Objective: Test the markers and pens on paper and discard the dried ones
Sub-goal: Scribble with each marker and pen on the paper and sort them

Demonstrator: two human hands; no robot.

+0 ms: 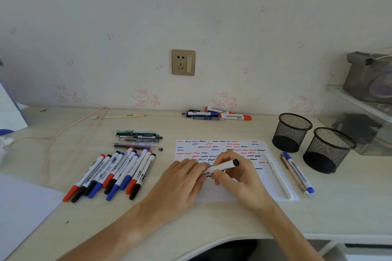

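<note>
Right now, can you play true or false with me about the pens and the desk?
1. Both hands hold one marker with a black end. True.
2. The paper is blank. False: red, blue and black squiggles cover its upper part.
3. The two mesh cups are stuffed with pens. False: both look empty.
4. A row of markers lies left of the left hand. True.
5. The right hand rests off the paper. False: it is over the paper.

One head-worn view looks forward and down, close over the desk (212,218), facing the wall (127,27).
</note>
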